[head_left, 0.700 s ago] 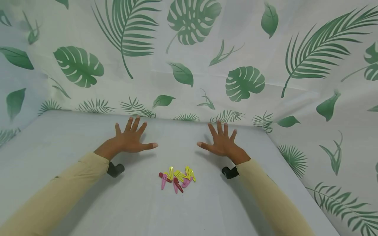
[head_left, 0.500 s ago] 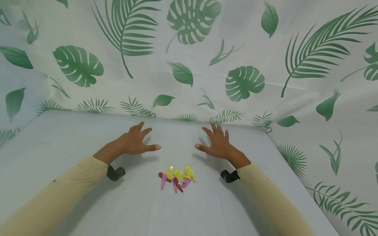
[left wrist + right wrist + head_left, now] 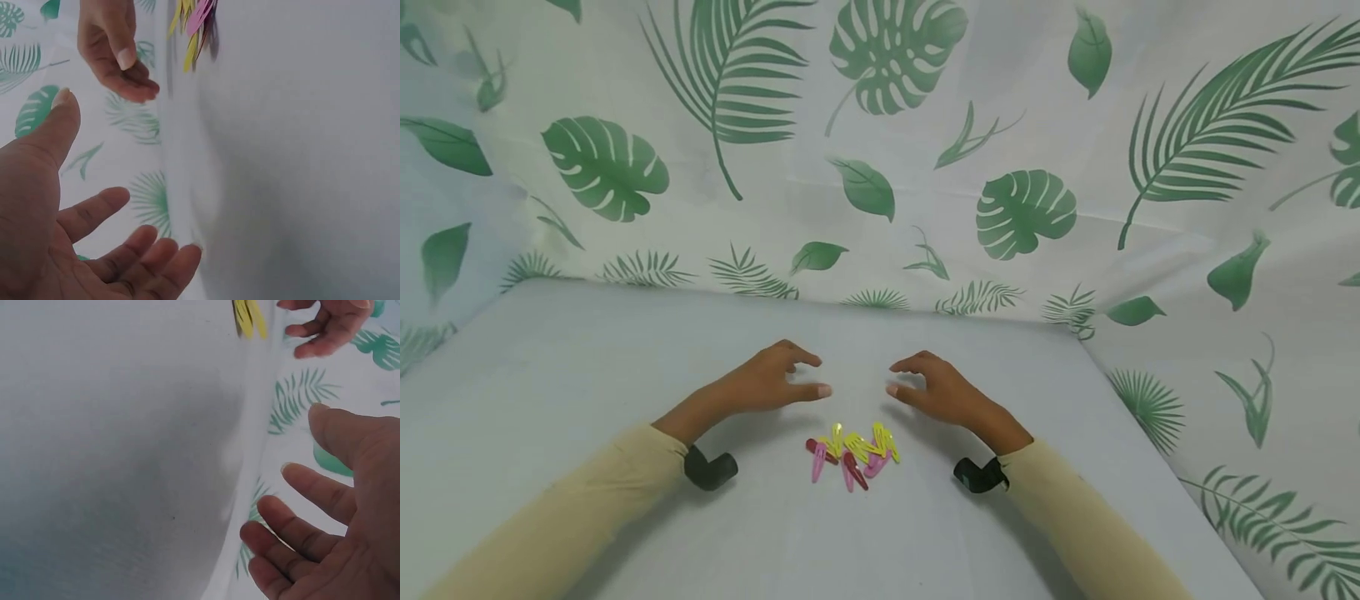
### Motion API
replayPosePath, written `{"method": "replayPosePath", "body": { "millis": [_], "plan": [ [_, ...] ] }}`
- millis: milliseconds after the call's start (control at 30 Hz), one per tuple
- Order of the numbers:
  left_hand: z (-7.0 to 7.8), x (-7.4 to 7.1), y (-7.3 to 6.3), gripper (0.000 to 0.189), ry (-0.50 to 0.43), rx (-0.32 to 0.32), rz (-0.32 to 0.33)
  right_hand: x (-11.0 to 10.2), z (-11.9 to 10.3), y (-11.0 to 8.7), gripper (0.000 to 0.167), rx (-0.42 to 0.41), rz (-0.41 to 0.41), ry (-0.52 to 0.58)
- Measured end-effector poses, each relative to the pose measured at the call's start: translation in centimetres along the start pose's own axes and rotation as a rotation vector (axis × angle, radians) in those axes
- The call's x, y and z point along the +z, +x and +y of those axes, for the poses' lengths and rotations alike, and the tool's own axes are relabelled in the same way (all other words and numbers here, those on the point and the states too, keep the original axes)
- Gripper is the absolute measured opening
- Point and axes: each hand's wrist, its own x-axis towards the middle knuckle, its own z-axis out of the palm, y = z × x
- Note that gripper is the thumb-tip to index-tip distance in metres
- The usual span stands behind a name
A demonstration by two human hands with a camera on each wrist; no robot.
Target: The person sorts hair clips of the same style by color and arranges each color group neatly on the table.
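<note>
A small pile of snap hair clips (image 3: 854,450) in yellow, pink and red lies on the white table. Behind its left side hovers my left hand (image 3: 767,379), thumb and fingers apart and loosely bent, holding nothing. My right hand (image 3: 943,390) faces it from behind the pile's right side, likewise bare, with its fingers gently curved. In the left wrist view, yellow and pink hair clips (image 3: 199,19) show at the top, beside the other hand. Only some yellow clips (image 3: 250,317) appear in the right wrist view.
A white table (image 3: 880,542) spreads under both arms. Along its back and right side hangs a white curtain (image 3: 917,200) printed with green leaves. Black wrist cameras (image 3: 711,469) stick out below each sleeve cuff.
Both hands have come down and inward, nearer each other and the clips. Their fingers, spread wide earlier, are now loosely bent. The hair clips have stayed in place.
</note>
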Motion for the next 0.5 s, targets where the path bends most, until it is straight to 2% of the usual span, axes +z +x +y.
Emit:
{"method": "replayPosePath", "body": {
  "millis": [267, 400, 500],
  "plan": [
    [0.7, 1.9, -0.5, 0.051, -0.138, -0.008, 0.003, 0.5, -0.7, -0.7, 0.029, 0.014, -0.047, 0.148],
    [1.3, 2.6, -0.8, 0.046, -0.175, 0.007, -0.021, 0.6, -1.2, -1.1, 0.027, 0.003, -0.104, 0.218],
    [1.5, 2.7, -0.9, 0.044, -0.193, 0.023, -0.045, 0.8, -1.5, -1.2, 0.026, -0.01, -0.128, 0.228]
  ]
}}
